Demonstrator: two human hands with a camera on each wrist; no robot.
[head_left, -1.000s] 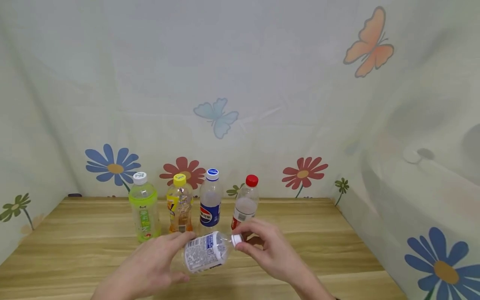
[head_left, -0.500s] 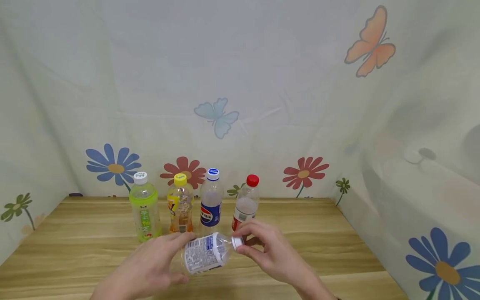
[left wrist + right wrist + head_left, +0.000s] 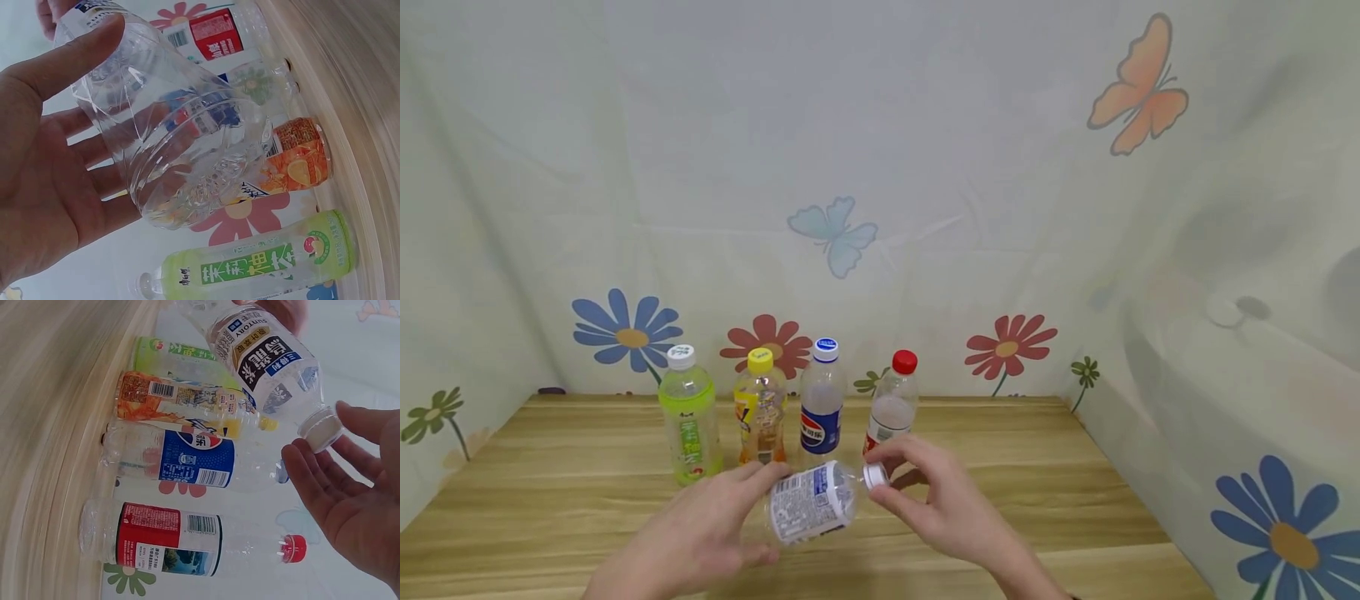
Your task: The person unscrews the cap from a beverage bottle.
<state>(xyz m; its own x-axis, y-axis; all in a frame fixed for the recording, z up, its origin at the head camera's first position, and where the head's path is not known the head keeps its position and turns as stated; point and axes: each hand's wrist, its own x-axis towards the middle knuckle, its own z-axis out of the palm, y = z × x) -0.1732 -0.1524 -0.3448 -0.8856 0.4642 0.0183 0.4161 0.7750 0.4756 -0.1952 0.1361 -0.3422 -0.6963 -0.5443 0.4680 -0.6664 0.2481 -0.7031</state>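
A clear plastic tea bottle [image 3: 808, 504] with a white and black label lies tilted in the air, its white cap [image 3: 875, 476] pointing right. My left hand [image 3: 700, 525] grips the bottle's body near the base, thumb on one side and fingers behind it. In the left wrist view the bottle [image 3: 187, 137] looks see-through with no liquid visible. My right hand [image 3: 943, 500] pinches the cap between thumb and fingers. From the right wrist view the cap [image 3: 322, 429] sits at the bottle's mouth; whether it is loose I cannot tell.
Behind the hands, upright bottles stand in a row on the wooden table [image 3: 1060, 475]: a green-labelled one [image 3: 690, 425], a yellow-capped one [image 3: 760, 412], a blue-labelled one [image 3: 821, 427] and a red-capped one [image 3: 892, 410]. A flower-printed cloth [image 3: 925, 275] hangs behind.
My right fingers have shifted slightly around the cap, and the cap's angle has changed a little. The left hand and bottle stay almost in place; the row of bottles is unmoved.
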